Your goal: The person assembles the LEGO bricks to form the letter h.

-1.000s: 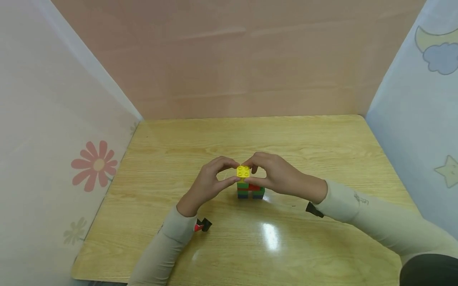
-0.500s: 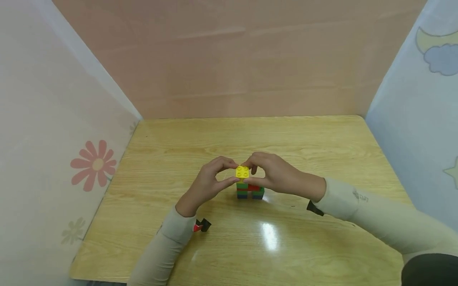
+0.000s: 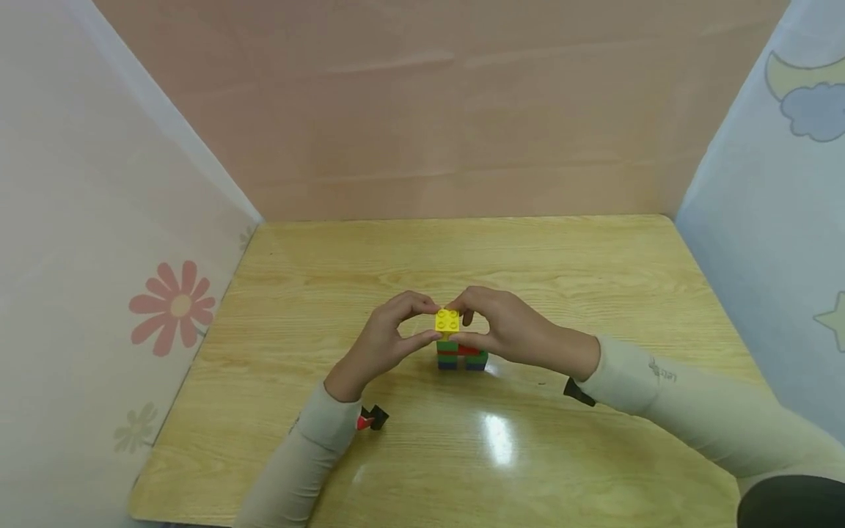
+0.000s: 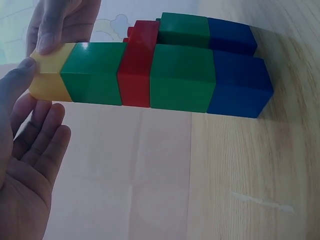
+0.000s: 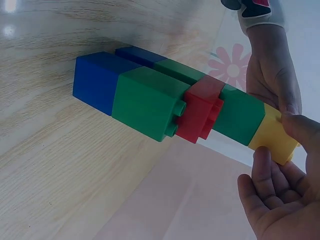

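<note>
A yellow toy brick point(image 3: 447, 321) tops a stack of bricks standing on the table. My left hand point(image 3: 386, 339) pinches its left side between thumb and fingers, and my right hand point(image 3: 518, 331) pinches its right side. Under it in the left wrist view come a green brick point(image 4: 95, 75), a long red brick point(image 4: 136, 75), another green brick point(image 4: 182, 77) and a blue brick point(image 4: 240, 87) at the bottom. The red brick bridges to a second, shorter column, whose green brick point(image 5: 147, 100) and blue brick point(image 5: 97, 82) stand nearest in the right wrist view.
The wooden table point(image 3: 317, 264) runs back to a plain pinkish panel point(image 3: 422, 110). White panels with printed flowers point(image 3: 178, 308) and a cloud point(image 3: 818, 110) flank it. Black wrist gear point(image 3: 378, 417) shows by the left sleeve. A dark round shape point(image 3: 792, 502) fills the lower right corner.
Both hands keep their grip on the yellow brick, and the stack stays in place. Only a very slight shift of the whole head view shows.
</note>
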Demonstrator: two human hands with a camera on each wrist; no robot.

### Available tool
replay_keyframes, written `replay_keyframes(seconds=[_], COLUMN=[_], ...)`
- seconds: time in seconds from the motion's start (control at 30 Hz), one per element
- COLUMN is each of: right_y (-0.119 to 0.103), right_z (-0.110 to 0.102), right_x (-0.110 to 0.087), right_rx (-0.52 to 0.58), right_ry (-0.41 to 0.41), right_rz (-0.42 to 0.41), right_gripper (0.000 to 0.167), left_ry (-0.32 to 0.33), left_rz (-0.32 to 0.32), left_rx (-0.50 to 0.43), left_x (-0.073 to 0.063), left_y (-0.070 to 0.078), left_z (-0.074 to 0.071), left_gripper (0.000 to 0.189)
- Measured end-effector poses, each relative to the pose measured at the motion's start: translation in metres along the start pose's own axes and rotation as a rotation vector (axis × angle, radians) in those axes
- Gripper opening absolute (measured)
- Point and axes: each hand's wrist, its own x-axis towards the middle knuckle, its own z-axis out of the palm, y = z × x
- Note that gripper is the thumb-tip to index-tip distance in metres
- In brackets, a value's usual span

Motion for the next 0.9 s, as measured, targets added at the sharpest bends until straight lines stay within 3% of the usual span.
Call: replay_keyframes(seconds=[0.37, 0.7, 0.9], right_y=[0.0018, -0.0003, -0.0019], right_z=[0.0026, 0.0030, 0.0053], right_x=[-0.0006, -0.0050, -0.0047], right_rx=[-0.001, -0.054, -0.046], right_ry=[0.006, 0.068, 0.087], right_rz=[-0.026, -0.100, -0.091], right_gripper=[0.034, 0.035, 0.036], left_ry=[0.000, -0.018, -0.029], left_rz=[0.007, -0.002, -0.023], left_rx=[0.002, 0.003, -0.012], left_x=[-0.0009, 0.0008, 0.0004], left_y=[0.0003, 0.0038, 0.0069], left_z=[-0.0003, 0.0004, -0.0009], left_gripper=[0.033, 0.033, 0.036])
